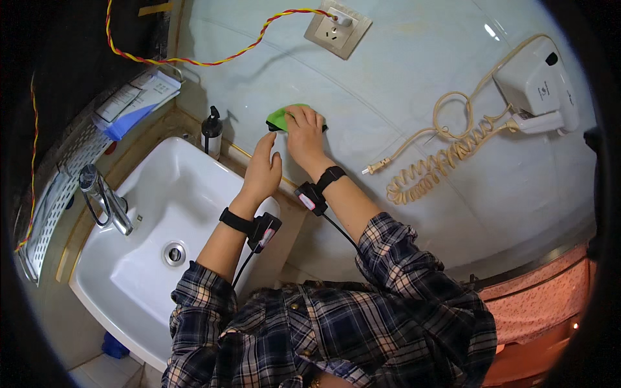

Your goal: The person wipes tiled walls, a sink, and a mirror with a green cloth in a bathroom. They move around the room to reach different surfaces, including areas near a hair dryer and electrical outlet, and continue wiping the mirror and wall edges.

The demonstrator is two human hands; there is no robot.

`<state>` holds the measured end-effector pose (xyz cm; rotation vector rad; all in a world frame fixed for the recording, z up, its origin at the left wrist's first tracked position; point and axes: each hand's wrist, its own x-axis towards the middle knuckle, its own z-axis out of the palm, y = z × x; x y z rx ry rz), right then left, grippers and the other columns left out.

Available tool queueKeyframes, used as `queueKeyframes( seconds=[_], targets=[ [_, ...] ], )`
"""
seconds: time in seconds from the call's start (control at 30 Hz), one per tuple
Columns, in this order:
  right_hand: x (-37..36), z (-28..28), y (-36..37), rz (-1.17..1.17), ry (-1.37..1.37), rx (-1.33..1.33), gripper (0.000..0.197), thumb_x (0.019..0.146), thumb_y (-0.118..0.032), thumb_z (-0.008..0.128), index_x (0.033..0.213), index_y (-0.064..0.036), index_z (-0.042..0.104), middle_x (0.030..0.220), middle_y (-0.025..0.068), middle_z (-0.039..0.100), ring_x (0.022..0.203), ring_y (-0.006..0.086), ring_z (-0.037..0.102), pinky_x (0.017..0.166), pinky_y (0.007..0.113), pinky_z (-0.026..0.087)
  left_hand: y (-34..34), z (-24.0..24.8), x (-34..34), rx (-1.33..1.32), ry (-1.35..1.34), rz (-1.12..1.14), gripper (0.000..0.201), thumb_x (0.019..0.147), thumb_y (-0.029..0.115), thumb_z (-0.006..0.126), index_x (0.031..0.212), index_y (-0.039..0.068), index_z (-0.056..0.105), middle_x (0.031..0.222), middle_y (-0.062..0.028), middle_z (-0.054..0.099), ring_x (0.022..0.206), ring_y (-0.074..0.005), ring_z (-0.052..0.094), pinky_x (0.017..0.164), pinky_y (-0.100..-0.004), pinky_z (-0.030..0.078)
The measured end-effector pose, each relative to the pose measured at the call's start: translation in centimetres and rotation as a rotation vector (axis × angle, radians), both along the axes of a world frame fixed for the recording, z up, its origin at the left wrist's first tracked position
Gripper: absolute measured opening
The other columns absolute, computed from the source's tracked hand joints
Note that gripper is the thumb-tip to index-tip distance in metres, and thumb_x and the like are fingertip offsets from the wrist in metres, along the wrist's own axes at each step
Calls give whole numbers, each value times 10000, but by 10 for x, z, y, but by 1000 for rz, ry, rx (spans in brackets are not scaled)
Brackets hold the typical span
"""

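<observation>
My right hand (305, 137) presses a green cleaning cloth (279, 119) with a dark edge flat against the pale tiled wall (362, 155). Its fingers lie over the cloth and cover much of it. Just to the left and lower, my left hand (262, 171) is held up with its fingers stretched out and nothing in them. Its fingertips come close to the cloth's lower edge; whether they touch it, I cannot tell. A black strap with a small device sits on each wrist.
Below my left arm is a white washbasin (155, 291) with a chrome faucet (107, 200). A pump bottle (212, 132) stands at its back corner. The wall carries a socket (338, 29) with a twisted red-yellow wire (213, 63) and a hair dryer (533, 90) with a coiled cord (424, 181).
</observation>
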<state>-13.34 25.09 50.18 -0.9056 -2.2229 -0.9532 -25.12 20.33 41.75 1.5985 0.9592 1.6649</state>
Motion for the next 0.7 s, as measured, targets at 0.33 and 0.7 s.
queueKeyframes(
  seconds=[0.33, 0.7],
  targets=[
    [20, 124, -46, -167, 174, 355, 235, 771, 16, 563, 984, 8, 665, 1152, 110, 585, 1110, 318, 503, 941, 460, 359, 0, 88, 15, 355, -44, -132, 509, 896, -1, 458, 1400, -25, 394, 1436, -263, 409, 1333, -391, 413, 1111, -393, 344],
    [4, 94, -23, -121, 254, 201, 342, 737, -2, 604, 1070, -39, 673, 1140, 141, 555, 1073, 339, 493, 935, 461, 372, 21, 87, 7, 271, -74, -120, 532, 900, 8, 475, 1419, -29, 367, 1456, -253, 386, 1363, -378, 375, 1137, -399, 299]
  ],
)
